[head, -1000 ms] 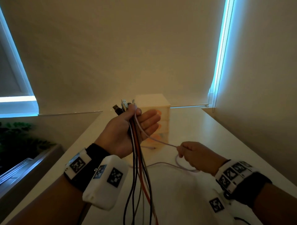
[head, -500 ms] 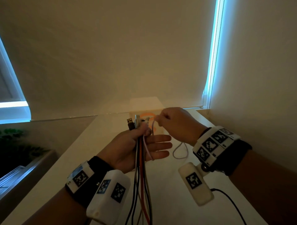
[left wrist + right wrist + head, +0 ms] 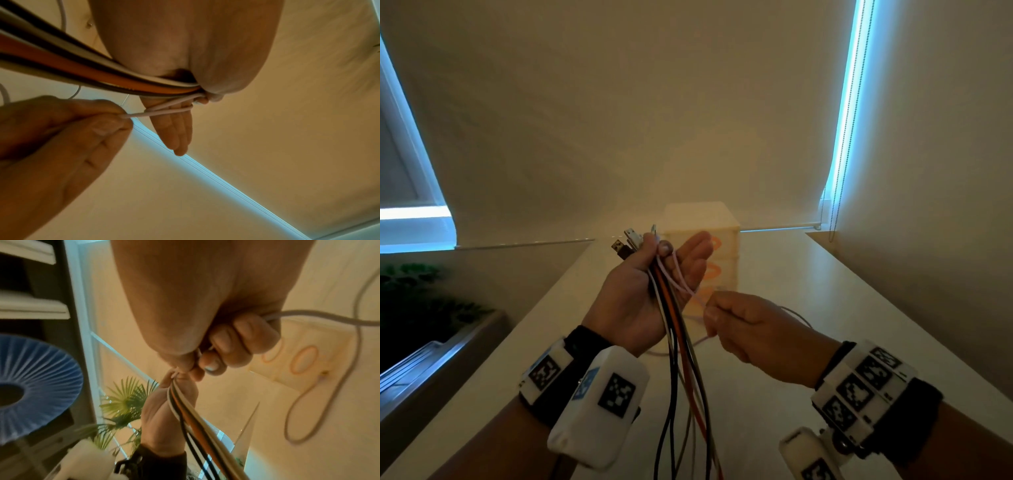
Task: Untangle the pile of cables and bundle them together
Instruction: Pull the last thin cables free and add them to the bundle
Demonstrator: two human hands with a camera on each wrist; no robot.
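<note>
My left hand [image 3: 654, 274] is raised above the table and pinches a bunch of cables [image 3: 681, 359], black, white and orange, under its thumb; its other fingers are stretched out. Several plug ends [image 3: 628, 241] stick up above the thumb. The cables [image 3: 61, 65] hang down past my wrist. A thin pink cable [image 3: 678, 279] loops over the bunch near the thumb. My right hand [image 3: 750, 329] pinches that pink cable [image 3: 156, 112] just below and right of the left palm, fingers curled. The rest of the pale cable [image 3: 320, 386] trails down in a loop to the table.
A white table [image 3: 808, 308] runs ahead between the walls. A small pale drawer box [image 3: 709, 240] with orange oval handles stands at its far end. A bead cord [image 3: 839, 192] hangs by the blind at right. A green plant [image 3: 421, 301] sits at lower left.
My right hand came up to the plug ends at the left thumb with the pink cable, then dropped back below the left palm. The pink cable now loops over the held bunch.
</note>
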